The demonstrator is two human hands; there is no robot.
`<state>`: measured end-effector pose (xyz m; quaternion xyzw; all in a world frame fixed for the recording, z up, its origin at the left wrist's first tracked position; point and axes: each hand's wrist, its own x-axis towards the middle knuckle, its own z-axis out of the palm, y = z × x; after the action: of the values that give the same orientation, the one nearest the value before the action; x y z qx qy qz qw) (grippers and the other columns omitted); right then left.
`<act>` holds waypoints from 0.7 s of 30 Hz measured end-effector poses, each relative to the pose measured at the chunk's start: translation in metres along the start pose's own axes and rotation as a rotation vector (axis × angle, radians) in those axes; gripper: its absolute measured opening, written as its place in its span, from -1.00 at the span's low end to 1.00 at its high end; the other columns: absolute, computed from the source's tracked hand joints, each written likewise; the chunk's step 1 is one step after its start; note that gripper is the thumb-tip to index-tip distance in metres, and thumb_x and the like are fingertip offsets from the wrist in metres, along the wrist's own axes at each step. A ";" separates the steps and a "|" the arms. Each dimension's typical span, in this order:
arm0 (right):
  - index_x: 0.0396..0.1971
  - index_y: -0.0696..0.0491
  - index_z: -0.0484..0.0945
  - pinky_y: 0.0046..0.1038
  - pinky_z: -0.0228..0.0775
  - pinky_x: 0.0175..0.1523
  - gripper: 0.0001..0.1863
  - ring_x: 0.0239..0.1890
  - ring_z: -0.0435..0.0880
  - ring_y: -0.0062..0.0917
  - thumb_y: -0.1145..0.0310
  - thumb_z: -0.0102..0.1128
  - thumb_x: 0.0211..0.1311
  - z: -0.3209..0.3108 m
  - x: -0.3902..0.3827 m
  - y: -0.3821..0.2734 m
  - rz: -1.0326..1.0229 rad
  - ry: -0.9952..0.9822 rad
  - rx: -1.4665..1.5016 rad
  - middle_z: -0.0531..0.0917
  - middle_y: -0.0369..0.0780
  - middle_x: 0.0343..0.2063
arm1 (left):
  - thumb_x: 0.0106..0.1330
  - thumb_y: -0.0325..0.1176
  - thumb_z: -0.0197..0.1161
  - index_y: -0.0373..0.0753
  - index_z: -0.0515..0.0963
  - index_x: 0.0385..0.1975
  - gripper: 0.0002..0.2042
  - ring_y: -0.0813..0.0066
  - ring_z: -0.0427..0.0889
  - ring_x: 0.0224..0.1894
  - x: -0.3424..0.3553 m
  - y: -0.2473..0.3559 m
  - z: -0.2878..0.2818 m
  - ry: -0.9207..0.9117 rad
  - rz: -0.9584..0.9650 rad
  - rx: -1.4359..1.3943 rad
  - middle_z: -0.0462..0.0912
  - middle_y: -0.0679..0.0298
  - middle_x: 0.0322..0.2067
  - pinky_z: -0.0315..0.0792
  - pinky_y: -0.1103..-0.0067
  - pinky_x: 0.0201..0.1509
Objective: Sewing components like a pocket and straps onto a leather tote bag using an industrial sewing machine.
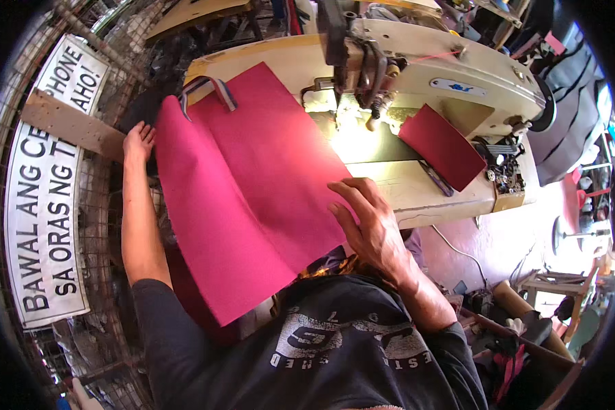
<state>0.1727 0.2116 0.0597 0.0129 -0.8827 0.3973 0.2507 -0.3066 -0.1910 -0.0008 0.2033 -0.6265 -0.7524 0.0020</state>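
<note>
Wire mesh (99,236) climbs the left side of the head view, a white sign (48,188) with black lettering fixed against it and a wooden plank (75,124) cutting across, while a pale worktable (451,205) fills the upper middle. And centre stage, look at that big crimson panel (273,164)! It spreads from the upper left down to the lower centre, its upper part over the table, its lowest corner dropping toward the person's dark T-shirt (232,369). Up at its top left, a striped strap (227,97) arches in a loop. Over on the right hand (369,222), just right of centre: fingers loosely bent, thumb apart from them, fingertips at the panel's right edge; whether they press on it, one cannot tell. Out wide, the left hand (140,142) sits at the upper left, arm stretched, fingers extended beside the plank and the panel's left edge; its grip, if any, cannot be made out. Upper right now, a cream sewing machine (492,72), bright light pooling under its head! Just right of that glow lies a smaller crimson piece (444,147), a slender dark tool (436,179) along its lower left edge, small metal parts (509,174) clustered to its right.
</note>
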 end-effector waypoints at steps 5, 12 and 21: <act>0.16 0.13 0.51 -0.12 0.27 0.38 -0.52 0.29 0.44 -0.11 0.24 0.29 0.31 0.050 0.024 0.019 -0.114 -0.169 -0.172 0.51 -0.03 0.16 | 0.46 -0.25 0.20 -0.26 0.45 0.23 -0.59 0.19 0.61 0.12 -0.049 0.027 -0.025 -0.085 0.328 0.190 0.54 0.13 0.17 0.50 0.33 0.18; 0.32 0.09 0.43 0.01 -0.07 0.55 -0.38 0.47 0.23 -0.09 0.01 0.13 0.41 0.086 0.012 0.020 -0.131 -0.262 -0.413 0.38 -0.03 0.36 | 0.43 -0.22 0.23 -0.30 0.56 0.11 -0.63 0.12 0.61 0.13 -0.177 -0.008 0.042 -0.300 1.019 1.201 0.65 0.00 0.04 0.43 0.28 0.23; 0.32 0.09 0.42 -0.04 -0.04 0.55 -0.34 0.48 0.23 -0.16 0.01 0.21 0.35 0.052 0.003 0.036 -0.086 -0.237 -0.382 0.40 -0.08 0.35 | 0.53 0.12 -0.03 -0.18 0.18 0.49 -0.33 -0.13 -0.10 0.58 -0.242 -0.086 0.071 -0.345 0.883 1.571 0.06 -0.04 0.52 -0.17 -0.05 0.58</act>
<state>0.1392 0.1998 0.0070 0.0494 -0.9638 0.2075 0.1600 -0.0849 -0.0428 0.0008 -0.2269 -0.9703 -0.0609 0.0570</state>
